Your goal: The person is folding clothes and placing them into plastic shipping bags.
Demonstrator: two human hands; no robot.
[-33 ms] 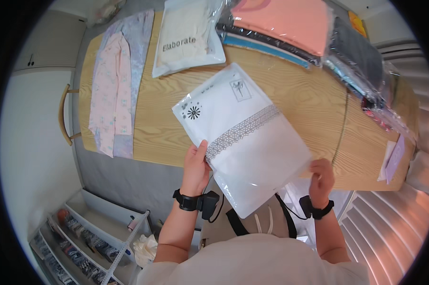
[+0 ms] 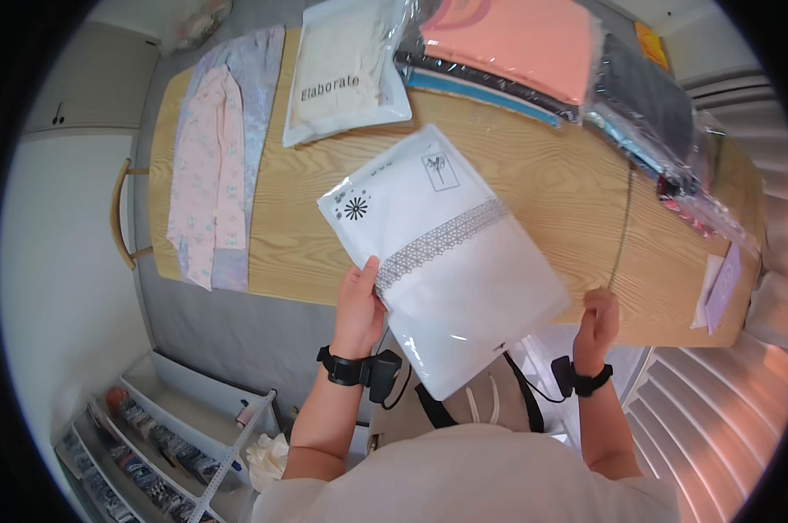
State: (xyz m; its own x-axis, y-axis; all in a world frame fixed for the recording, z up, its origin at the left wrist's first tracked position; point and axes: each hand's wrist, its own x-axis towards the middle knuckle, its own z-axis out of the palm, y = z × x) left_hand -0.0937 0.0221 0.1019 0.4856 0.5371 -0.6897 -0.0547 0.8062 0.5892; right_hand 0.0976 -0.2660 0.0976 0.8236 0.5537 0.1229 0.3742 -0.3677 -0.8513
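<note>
My left hand (image 2: 359, 307) grips the left edge of a white plastic garment bag (image 2: 472, 270), thumb on top. The bag is tilted above the table's near edge and carries a grey lace-patterned band and dark flower prints. What lies inside does not show. My right hand (image 2: 598, 321) is just beyond the bag's right corner, apart from it, with its fingers curled in and nothing visible in them. On the table's left part, pink patterned folded clothing (image 2: 207, 174) lies over a pale lilac cloth (image 2: 261, 113).
A clear-fronted bag with cream cloth (image 2: 335, 70) lies at the back of the wooden table (image 2: 307, 200). Beside it are stacked packs topped by a peach one (image 2: 516, 44) and dark bagged clothes (image 2: 647, 96). A purple packet (image 2: 723, 288) lies far right. Divided bins (image 2: 176, 418) stand lower left.
My right hand has moved slightly right, away from the bag's corner. My left hand still holds the bag, which has barely shifted.
</note>
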